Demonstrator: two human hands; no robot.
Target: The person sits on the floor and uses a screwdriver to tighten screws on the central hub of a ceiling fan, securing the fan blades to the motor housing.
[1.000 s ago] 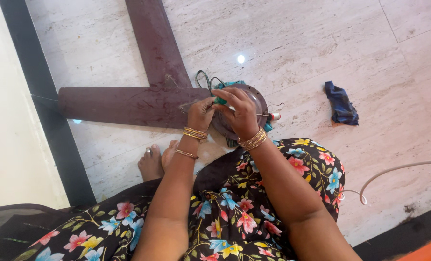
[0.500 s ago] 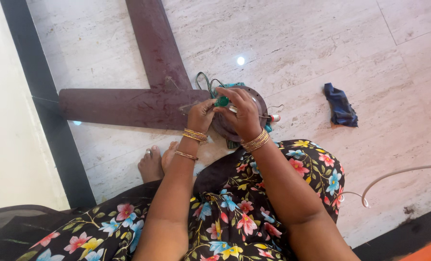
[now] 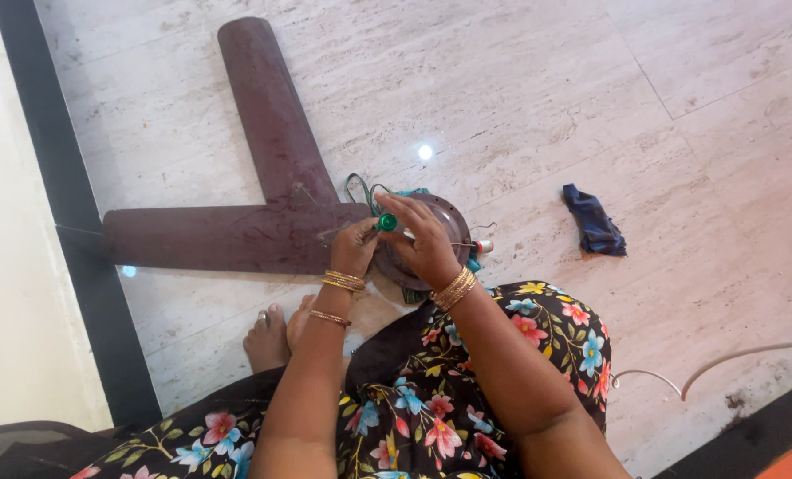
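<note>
Marble floor (image 3: 591, 106) filling most of view, black border strip (image 3: 67, 204) running down at 9 o'clock. Brown ceiling fan (image 3: 236, 238) lying flat on floor, one blade pointing to 11 o'clock, another out to 9 o'clock, round motor hub (image 3: 440, 226) just right of centre. Floral dress (image 3: 467, 408) across the lower frame at 6 o'clock, bare foot (image 3: 267, 341) poking out at 7 o'clock, just below the horizontal blade. Both hands meeting over the hub's left edge. Left hand (image 3: 353, 250) at hub's 9 o'clock, fingers pinched on a small green-handled tool (image 3: 386, 222); gold bangles on the wrist. Right hand (image 3: 427, 238) draped over hub face, fingers curled and touching the same tool from its 3 o'clock side; whether gripping tool or just steadying it, cannot tell. Green wires (image 3: 360, 188) looping out at hub's 11 o'clock. Dark blue cloth (image 3: 594, 222) crumpled on floor at 3 o'clock, well apart from hands. Thin white cable (image 3: 733, 359) curving at 4 o'clock. Small red-and-white piece (image 3: 483, 247) at hub's right rim, just beside right hand.
</note>
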